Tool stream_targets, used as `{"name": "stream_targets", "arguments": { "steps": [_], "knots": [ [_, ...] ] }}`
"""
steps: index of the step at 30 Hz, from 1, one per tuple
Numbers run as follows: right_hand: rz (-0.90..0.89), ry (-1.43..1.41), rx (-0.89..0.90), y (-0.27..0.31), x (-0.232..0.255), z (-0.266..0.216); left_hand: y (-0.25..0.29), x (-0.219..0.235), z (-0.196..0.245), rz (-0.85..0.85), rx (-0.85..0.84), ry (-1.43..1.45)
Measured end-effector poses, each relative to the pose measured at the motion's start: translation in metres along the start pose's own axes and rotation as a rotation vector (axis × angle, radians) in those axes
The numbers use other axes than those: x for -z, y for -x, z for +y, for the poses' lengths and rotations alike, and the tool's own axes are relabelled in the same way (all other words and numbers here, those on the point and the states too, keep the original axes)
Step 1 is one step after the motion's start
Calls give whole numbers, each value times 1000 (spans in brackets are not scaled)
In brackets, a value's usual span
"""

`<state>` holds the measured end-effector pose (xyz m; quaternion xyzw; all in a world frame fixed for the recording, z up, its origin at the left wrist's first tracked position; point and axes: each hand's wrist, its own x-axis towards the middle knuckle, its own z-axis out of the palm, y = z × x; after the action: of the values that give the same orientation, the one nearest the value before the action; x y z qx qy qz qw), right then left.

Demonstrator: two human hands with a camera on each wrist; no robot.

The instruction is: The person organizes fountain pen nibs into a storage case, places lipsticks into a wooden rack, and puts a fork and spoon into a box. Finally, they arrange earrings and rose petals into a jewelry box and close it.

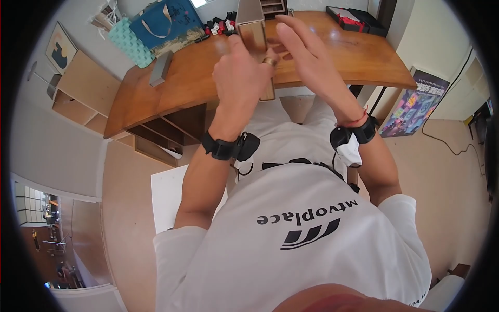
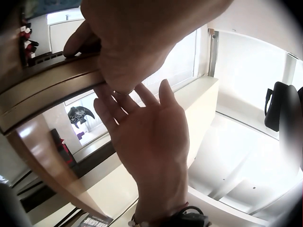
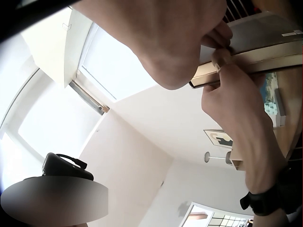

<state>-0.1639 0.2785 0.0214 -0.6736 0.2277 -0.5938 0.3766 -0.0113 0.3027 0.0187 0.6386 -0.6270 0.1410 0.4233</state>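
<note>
A box-like object (image 1: 252,30) with a shiny bronze-coloured side stands upright over the desk's front edge. My left hand (image 1: 240,78) has its fingers curled at its edge, with a ring on one finger. My right hand (image 1: 314,62) is beside it on the right, fingers extended and slightly bent toward that edge. In the left wrist view the box (image 2: 52,85) shows as a bronze band, with my right palm (image 2: 151,142) facing the camera. The right wrist view shows my left hand (image 3: 239,101) gripping the box's edge (image 3: 279,56); fingertip contact by my right hand is unclear.
The wooden desk (image 1: 195,67) holds a grey block (image 1: 161,68), a blue bag (image 1: 167,26), a teal woven holder (image 1: 130,44), red and black small items (image 1: 221,27) and a black box with red (image 1: 356,21). A poster board (image 1: 414,104) leans at the right.
</note>
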Motion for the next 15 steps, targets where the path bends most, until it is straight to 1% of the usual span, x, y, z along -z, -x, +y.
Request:
{"name": "stream_targets", "arguments": {
  "steps": [1,2,3,4,5,7,8,10,11,12,14,15],
  "knots": [
    [7,-28,3,1,3,0,-4,3,-6,6,-7,-3],
    [10,-33,11,2,10,2,-9,7,-15,10,37,-11],
    [5,19,-57,7,20,4,-12,11,-25,11,81,-21],
    [2,66,-125,10,30,7,-13,16,-34,13,70,-33],
    [18,52,-110,13,37,7,-13,24,-43,13,66,-30],
    [55,-36,-217,19,55,10,-13,41,-51,26,27,-69],
    [73,-47,-215,22,64,11,-13,49,-55,19,8,-76],
    [51,24,-256,28,80,11,-8,62,-65,-60,10,-284],
    [60,12,-258,32,86,15,-4,66,-70,-69,-69,-359],
    [90,4,-272,35,91,20,0,68,-76,-68,-82,-369],
    [126,-15,-283,40,99,25,10,68,-91,-155,-246,-494],
    [146,-9,-318,43,102,26,14,68,-98,-166,-358,-493]
  ]
}}
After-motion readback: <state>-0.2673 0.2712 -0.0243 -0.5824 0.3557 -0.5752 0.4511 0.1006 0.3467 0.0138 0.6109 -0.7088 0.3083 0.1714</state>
